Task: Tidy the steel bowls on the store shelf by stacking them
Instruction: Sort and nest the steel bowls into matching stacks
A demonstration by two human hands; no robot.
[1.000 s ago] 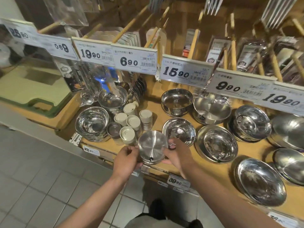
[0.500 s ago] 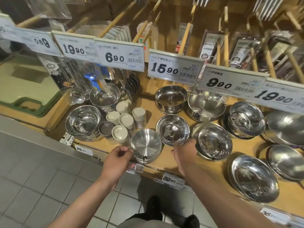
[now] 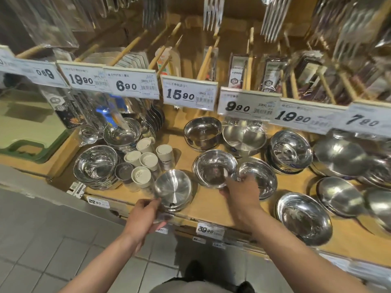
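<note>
Here the small brushed steel bowl sits at the front edge of the wooden shelf, just right of a cluster of white-capped shaker jars. The left hand is at its near-left rim, fingers curled with the fingertips pinching the rim. Just beside it to the right stands a shinier polished bowl, and the right hand is over that bowl's near-right rim, fingers bent around the edge where it meets the neighbouring bowl; whether the grip bears on one rim or both cannot be told. Behind these, a straight-walled deep bowl and a wide matte bowl stand near the back of the shelf, with a stack of mirror-finish bowls to their right. A broad shallow bowl lies at the front right, and more bowls, blurred, run off toward the right edge. On the left, a stack of polished bowls sits beside the shakers, another stack behind it. A row of price tags hangs above the shelf, reading 19.90, 6.90, 15.90, 9.90, and packaged utensils hang on wooden pegs behind them. Grey floor tiles show below.
</note>
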